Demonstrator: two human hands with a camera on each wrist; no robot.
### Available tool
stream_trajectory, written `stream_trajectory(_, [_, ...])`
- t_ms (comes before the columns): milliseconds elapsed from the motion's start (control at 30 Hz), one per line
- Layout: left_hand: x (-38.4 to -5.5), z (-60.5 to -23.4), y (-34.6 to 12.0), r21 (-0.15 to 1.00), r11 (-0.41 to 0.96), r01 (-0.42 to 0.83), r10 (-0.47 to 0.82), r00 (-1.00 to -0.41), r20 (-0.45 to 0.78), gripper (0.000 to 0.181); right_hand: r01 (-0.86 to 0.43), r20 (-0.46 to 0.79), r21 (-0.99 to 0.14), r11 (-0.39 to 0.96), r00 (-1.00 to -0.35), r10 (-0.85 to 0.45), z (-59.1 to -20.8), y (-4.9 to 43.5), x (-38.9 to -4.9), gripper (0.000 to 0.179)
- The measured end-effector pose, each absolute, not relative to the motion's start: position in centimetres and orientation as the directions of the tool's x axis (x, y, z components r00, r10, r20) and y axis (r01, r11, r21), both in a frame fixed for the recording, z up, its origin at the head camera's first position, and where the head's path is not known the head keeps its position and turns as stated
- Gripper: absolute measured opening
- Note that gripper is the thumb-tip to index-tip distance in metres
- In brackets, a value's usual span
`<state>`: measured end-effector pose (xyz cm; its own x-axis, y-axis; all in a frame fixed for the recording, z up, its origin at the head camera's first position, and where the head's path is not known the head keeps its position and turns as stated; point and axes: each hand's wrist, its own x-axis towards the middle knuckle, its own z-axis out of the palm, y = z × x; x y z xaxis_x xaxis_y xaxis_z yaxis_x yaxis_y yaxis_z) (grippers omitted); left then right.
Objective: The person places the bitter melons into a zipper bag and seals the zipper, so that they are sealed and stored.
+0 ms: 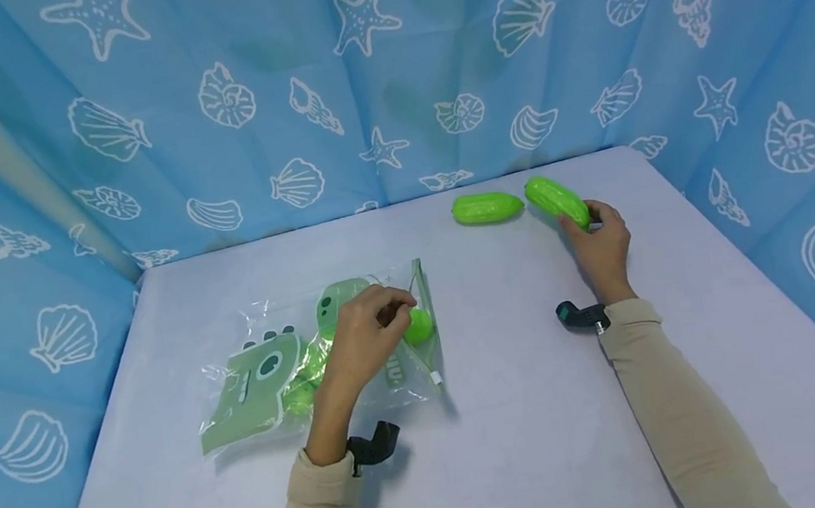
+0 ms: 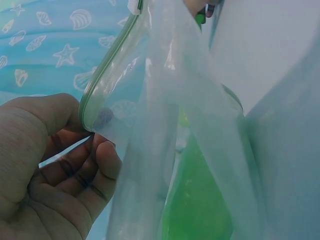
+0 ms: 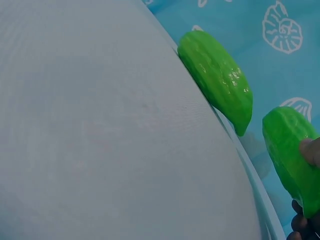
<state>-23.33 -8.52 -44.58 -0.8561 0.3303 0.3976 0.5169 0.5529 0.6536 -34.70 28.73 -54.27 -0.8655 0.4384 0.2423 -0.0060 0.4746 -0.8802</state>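
Observation:
My left hand (image 1: 364, 334) pinches the green zip edge of a clear slider bag (image 1: 244, 407) printed with green cartoon monsters. The left wrist view shows thumb and fingers on that zip strip (image 2: 95, 92), the bag's mouth spread apart. Inside the bag lie bright green things (image 1: 418, 326), partly hidden by print and hand. At the table's far right, my right hand (image 1: 603, 244) grips a bright green toy cucumber (image 1: 555, 199) by its near end. A second toy cucumber (image 1: 487, 208) lies just left of it, also seen in the right wrist view (image 3: 216, 77).
A white-covered table (image 1: 516, 409) carries everything. Blue curtains (image 1: 388, 80) with white shells and starfish hang along its back and sides. The bag's white slider (image 1: 436, 377) sits at its near right corner. Each wrist wears a black camera (image 1: 375, 444).

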Motion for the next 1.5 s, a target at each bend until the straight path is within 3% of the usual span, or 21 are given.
stream_trajectory(267, [-23.5, -44.3, -8.5, 0.643, 0.548, 0.535, 0.34, -0.845, 0.414, 0.019, 0.019, 0.214, -0.896, 0.443, -0.856, 0.471, -54.0, 28.6, -33.6, 0.069])
stream_trajectory(933, [-23.7, -44.4, -8.5, 0.658, 0.549, 0.516, 0.34, -0.856, 0.388, 0.019, -0.038, 0.216, -0.911, 0.41, -0.892, 0.397, -54.4, 26.7, -29.5, 0.064])
stream_trajectory(1300, [-23.3, -44.6, -8.6, 0.664, 0.532, 0.525, 0.326, -0.851, 0.412, 0.018, -0.124, 0.218, -0.901, 0.416, -0.958, 0.186, -53.9, 25.7, -28.6, 0.061])
stream_trajectory(1500, [-23.3, -44.6, -8.6, 0.664, 0.538, 0.52, 0.328, -0.854, 0.403, 0.018, -0.229, 0.231, -0.891, 0.391, -0.972, -0.043, -53.9, 24.4, -28.2, 0.054])
